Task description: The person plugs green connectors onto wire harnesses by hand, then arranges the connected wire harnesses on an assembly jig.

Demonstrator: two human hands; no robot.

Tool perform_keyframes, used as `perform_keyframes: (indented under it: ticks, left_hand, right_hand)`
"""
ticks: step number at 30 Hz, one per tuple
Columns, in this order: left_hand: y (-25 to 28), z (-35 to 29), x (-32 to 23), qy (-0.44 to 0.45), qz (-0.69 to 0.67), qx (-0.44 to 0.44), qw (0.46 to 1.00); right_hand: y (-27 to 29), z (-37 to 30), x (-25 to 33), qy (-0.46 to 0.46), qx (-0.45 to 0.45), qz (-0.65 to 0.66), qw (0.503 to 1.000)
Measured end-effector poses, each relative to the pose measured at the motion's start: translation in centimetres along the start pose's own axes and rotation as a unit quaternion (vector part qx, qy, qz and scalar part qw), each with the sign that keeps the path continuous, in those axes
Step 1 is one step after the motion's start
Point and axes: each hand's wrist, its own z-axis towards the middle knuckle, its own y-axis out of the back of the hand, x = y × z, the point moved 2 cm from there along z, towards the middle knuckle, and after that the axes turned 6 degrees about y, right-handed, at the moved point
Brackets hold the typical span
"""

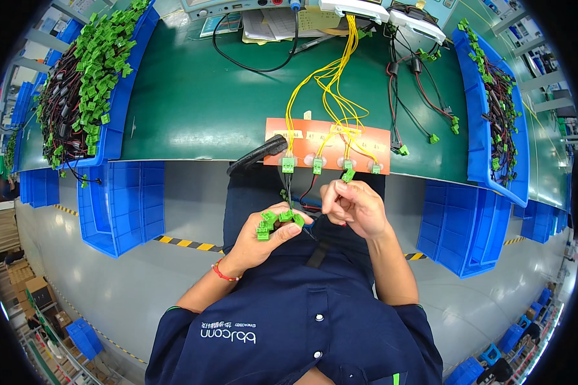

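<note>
My left hand (262, 239) is closed around a bunch of small green connectors (277, 221) on red and black wires, held over my lap. My right hand (356, 206) pinches one green connector (348, 174) just below the table's front edge. An orange fixture plate (327, 138) lies at that edge, with yellow wires (331, 83) running to it from the back. Two green connectors (288, 165) sit plugged in at its lower rim, and dark wires hang from them toward my hands.
A green table (199, 102) carries blue trays at left (119, 122) and right (481, 128), both heaped with wired green connectors. Empty blue bins (119, 205) stand under the table on both sides. Test boxes and papers sit at the back. A black strap lies near the fixture.
</note>
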Motion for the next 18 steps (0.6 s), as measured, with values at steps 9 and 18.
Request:
perform_keyframes:
  ticks: [9, 18]
  left_hand:
    - [0.0, 0.8, 0.9, -0.063, 0.055, 0.033, 0.996]
    - [-0.7, 0.8, 0.7, 0.077, -0.036, 0.065, 0.994]
  right_hand:
    - [1.0, 0.4, -2.0, -0.031, 0.13, 0.3, 0.944]
    - [1.2, 0.6, -1.9, -0.028, 0.136, 0.351, 0.926]
